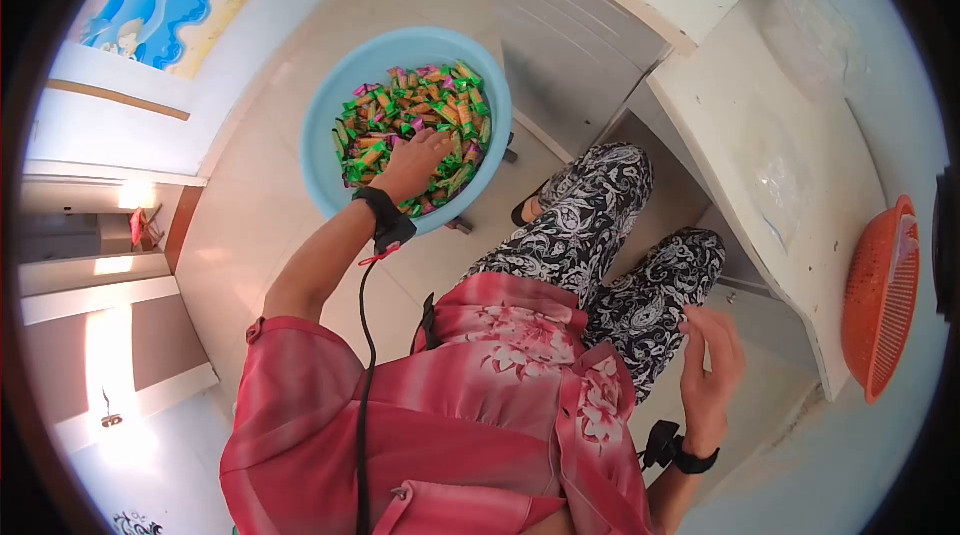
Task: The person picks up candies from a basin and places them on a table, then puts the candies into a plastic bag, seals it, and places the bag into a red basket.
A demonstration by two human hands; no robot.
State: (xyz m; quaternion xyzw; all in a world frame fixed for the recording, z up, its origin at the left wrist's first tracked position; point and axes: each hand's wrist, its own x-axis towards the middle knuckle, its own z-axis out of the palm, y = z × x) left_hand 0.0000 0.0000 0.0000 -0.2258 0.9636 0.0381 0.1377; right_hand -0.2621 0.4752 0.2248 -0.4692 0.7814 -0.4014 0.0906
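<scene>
A light blue basin point(317, 125) stands on the floor ahead and to the left. It holds many small wrapped snacks point(465, 110), stick-shaped and orange-brown, in clear wrappers with green or purple ends. My left hand point(410, 165) reaches into the basin, palm down, with its fingers stretched over the pile; no snack shows clearly gripped. My right hand point(718, 350) is raised beside my right knee, away from the basin. Its thumb and index fingertips come together in a pinch, and anything between them is too small to make out.
To the right is a worn white tabletop point(740, 125) with clear plastic on it. An orange colander point(880, 300) leans at its far right edge. Grey cabinet panels point(570, 35) stand beyond my knees. A black cable point(365, 365) runs from my left wrist down my front.
</scene>
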